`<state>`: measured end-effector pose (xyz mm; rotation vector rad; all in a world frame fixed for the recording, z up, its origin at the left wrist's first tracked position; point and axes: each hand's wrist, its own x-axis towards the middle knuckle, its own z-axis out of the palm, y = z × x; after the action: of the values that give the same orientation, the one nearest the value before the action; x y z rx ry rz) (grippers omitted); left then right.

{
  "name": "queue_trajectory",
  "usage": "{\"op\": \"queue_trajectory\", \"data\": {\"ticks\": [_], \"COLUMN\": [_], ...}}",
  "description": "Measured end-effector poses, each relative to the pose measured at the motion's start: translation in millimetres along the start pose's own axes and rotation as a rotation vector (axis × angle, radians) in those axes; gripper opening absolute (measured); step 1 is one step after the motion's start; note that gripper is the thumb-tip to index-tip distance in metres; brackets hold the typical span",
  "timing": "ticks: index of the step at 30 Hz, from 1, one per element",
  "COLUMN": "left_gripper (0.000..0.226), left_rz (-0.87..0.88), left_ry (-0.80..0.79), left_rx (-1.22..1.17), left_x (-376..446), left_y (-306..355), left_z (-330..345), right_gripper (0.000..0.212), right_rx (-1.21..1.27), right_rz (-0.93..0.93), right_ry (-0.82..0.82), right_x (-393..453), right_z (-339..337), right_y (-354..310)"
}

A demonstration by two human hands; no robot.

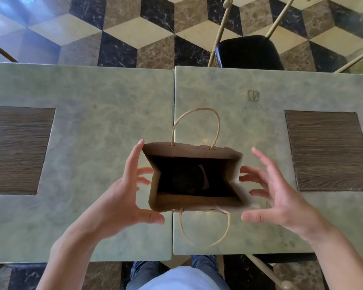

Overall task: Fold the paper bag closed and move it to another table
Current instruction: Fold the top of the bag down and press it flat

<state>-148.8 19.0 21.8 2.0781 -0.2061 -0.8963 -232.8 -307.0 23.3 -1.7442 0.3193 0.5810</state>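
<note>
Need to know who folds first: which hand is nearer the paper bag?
Left. The left hand touches the paper bag's left rim; the right hand hovers just off its right side, fingertips nearly touching.

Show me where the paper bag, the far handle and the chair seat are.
paper bag (pixel 194 152), head view, far inside wall near the rim.
far handle (pixel 197 109), head view, top of the loop.
chair seat (pixel 248 52), head view, middle of the black cushion.

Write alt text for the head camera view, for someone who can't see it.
An open brown paper bag stands where two green tables meet, left hand touching its side, right hand open just beside it. Something dark lies inside.
</note>
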Motion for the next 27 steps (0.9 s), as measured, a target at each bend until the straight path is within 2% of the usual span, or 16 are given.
{"op": "queue_trajectory", "data": {"ticks": [3, 5, 8, 12, 15, 20, 23, 27], "left_gripper": [0.148, 0.148, 0.147, 0.136, 0.127, 0.116, 0.106, 0.097], "left_rz": [-0.001, 0.016, 0.063, 0.081, 0.108, 0.072, 0.052, 0.045], "left_ry": [-0.006, 0.029, 0.094, 0.084, 0.089, 0.154, 0.194, 0.228], "left_rx": [-0.063, -0.075, -0.078, -0.111, -0.094, -0.076, -0.128, -0.187], "left_x": [2, 5, 9, 15, 18, 23, 27, 31], "left_y": [-8, -13, -19, -23, -24, -26, -30, -38], "left_z": [6, 12, 21, 26, 27, 30, 32, 34], "right_gripper": [0.127, 0.111, 0.074, 0.057, 0.055, 0.054, 0.054, 0.043], "right_rx": [-0.131, -0.156, -0.038, -0.005, 0.041, 0.126, 0.075, -0.013], "right_rz": [0.073, 0.075, 0.076, 0.037, 0.046, 0.016, -0.01, -0.049], "right_ry": [-0.087, -0.087, -0.028, 0.059, 0.129, 0.131, 0.139, 0.17], "right_x": [1, 4, 10, 15, 19, 25, 27, 31], "right_z": [2, 8, 17, 24, 28, 33, 37, 40], "right_y": [11, 15, 19, 21, 26, 29, 30, 37]}}
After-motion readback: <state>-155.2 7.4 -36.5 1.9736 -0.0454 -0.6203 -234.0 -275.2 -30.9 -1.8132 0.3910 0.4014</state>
